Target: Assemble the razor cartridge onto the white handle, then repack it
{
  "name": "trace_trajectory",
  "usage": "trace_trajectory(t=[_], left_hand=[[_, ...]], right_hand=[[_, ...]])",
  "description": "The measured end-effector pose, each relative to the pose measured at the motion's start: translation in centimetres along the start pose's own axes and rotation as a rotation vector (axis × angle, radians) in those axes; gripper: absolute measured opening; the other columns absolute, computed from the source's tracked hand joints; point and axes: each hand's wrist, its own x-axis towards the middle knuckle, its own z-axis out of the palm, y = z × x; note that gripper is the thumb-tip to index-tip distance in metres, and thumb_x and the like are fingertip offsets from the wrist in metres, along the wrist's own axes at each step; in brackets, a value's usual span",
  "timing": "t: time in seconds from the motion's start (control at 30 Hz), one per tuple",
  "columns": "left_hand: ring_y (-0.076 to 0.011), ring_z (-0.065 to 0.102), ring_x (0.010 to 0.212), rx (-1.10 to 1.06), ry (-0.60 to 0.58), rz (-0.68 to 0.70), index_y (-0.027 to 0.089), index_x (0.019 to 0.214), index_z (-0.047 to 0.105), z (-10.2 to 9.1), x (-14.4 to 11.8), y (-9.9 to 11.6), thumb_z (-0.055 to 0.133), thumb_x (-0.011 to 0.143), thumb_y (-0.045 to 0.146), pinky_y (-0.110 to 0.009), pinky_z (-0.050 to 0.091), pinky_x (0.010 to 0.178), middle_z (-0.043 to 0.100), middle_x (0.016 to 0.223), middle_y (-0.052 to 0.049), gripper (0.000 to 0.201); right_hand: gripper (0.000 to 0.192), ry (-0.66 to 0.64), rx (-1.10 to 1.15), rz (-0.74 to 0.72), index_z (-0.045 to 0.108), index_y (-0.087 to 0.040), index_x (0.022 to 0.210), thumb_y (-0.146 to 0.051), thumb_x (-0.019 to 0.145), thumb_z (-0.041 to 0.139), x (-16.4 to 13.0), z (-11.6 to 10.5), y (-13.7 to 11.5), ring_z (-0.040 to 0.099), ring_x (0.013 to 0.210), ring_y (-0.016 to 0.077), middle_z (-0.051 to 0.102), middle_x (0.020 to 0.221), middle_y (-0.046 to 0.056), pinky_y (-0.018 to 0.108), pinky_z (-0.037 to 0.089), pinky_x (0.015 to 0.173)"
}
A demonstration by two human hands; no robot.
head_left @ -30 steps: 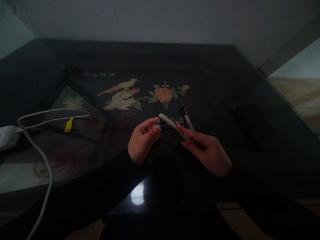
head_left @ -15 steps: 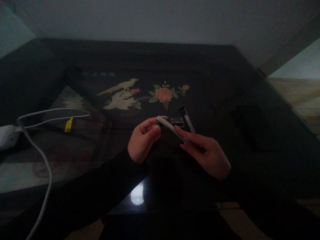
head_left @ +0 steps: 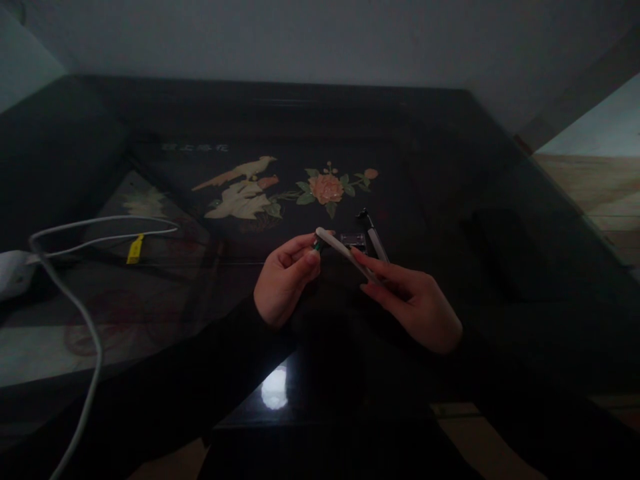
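Both hands meet above the middle of the desk point(head_left: 450, 167): the left hand point(head_left: 283, 280) just left of the right hand point(head_left: 415, 303), a slim stick point(head_left: 345, 253) spanning between them. Behind them lies a small tool point(head_left: 373, 233). A cable point(head_left: 75, 293) runs along the desk's left edge.

This looks like a dim room in a home. The surface point(head_left: 450, 167) is dark lacquered furniture under glass, inlaid with a pale bird point(head_left: 240, 190) and a pink flower point(head_left: 326, 189), with a short line of characters above them. A white cable point(head_left: 75, 280) with a yellow tag point(head_left: 134, 249) trails across at left, a plain wall point(head_left: 300, 40) stands at the far side, and wooden flooring point(head_left: 595, 183) shows at right.
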Motion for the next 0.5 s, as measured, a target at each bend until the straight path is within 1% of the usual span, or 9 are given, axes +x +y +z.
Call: trace_trajectory(t=[0.13,0.3,0.4,0.5], left_hand=[[-0.0035,0.035,0.045,-0.01,0.018,0.015,0.015,0.086,0.072,-0.07,0.02,-0.12,0.085,0.057,0.036,-0.017,0.028,0.046,0.043,0.047,0.008,0.038],[-0.0035,0.034,0.044,-0.004,0.028,0.012,0.015,0.086,0.072,0.01,0.02,-0.1,0.085,0.056,0.037,-0.017,0.028,0.046,0.043,0.046,0.008,0.039],[-0.0033,0.034,0.045,-0.001,0.03,0.011,0.014,0.087,0.072,0.09,-0.03,0.0,0.086,0.056,0.037,-0.017,0.028,0.046,0.043,0.047,0.008,0.04],[-0.0028,0.032,0.045,0.019,0.013,0.002,0.011,0.092,0.072,0.11,-0.07,0.08,0.085,0.058,0.038,-0.017,0.027,0.046,0.042,0.048,0.008,0.045]], right_hand=[[0.044,0.033,-0.04,0.007,0.053,-0.028,0.132,-0.021,0.088,0.055,0.3,-0.09,0.13,0.068,0.102,0.0201,0.063,0.126,0.0,0.037,0.054,0.093],[0.044,0.06,-0.107,-0.044,0.054,-0.026,0.131,-0.02,0.088,0.055,0.34,-0.1,0.08,0.064,0.109,0.0205,0.061,0.129,0.0,0.035,0.052,0.095],[0.043,0.052,-0.128,-0.074,0.055,-0.025,0.131,-0.021,0.088,0.055,0.23,-0.06,-0.04,0.066,0.105,0.02,0.063,0.126,0.001,0.034,0.053,0.093],[0.043,0.031,-0.123,-0.078,0.055,-0.027,0.13,-0.021,0.088,0.055,0.06,0.03,-0.22,0.068,0.101,0.0198,0.064,0.124,0.0,0.035,0.055,0.091]])
